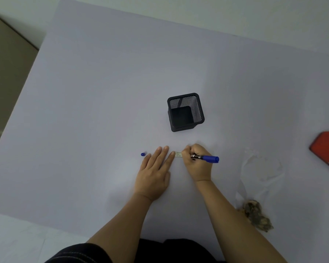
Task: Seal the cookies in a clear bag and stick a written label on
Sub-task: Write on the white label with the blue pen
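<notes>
Looking down, I see my flat left hand (153,172) pinning the small white label (178,154) on the lilac tabletop (103,92), right hand (197,162) gripping the blue marker (207,158); clear cookie bag (260,173) by the near edge.

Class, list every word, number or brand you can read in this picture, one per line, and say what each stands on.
Nothing can be read for certain.
label, held down by the left hand: three short printed lines, too small to read.
marker, gripped by the right hand: pale print on the dark barrel, too blurred to read.
mesh pot, cap: no text shows.
</notes>
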{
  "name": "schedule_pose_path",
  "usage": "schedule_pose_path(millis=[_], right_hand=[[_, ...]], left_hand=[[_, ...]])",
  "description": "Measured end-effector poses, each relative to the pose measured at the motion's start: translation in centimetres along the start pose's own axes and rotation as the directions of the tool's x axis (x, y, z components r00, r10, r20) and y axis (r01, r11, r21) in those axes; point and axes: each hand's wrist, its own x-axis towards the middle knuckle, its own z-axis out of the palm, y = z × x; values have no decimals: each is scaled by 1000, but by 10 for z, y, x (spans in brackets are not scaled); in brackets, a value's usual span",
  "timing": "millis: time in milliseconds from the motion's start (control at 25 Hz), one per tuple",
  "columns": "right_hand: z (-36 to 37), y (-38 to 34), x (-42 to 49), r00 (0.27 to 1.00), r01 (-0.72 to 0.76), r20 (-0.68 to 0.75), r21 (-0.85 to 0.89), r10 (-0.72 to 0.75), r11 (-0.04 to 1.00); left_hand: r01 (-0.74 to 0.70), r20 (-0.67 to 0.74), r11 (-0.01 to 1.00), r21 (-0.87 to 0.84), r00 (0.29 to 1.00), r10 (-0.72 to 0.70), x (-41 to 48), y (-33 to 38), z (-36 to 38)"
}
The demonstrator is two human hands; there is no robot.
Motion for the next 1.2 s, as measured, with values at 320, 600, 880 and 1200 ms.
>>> schedule_pose_path(millis=[320, 600, 880, 1200], right_hand=[[-4, -7, 1, 992, -102, -71, 38, 105, 994], [-44, -34, 22, 863, -372, -218, 336, 455, 866], [-67, -70, 23, 806, -525, -19, 442, 592, 728], [-82, -118, 11, 761, -447, 125, 812, 636, 375]], left_hand=[[-29, -42, 999, 17, 999, 30, 1, -1, 2], [-20, -2, 999, -32, 1000, 20, -1, 0, 1], [21, -288, 998, -58, 957, -37, -1, 0, -39], [302, 163, 943, -138, 946, -279, 16, -24, -64]])
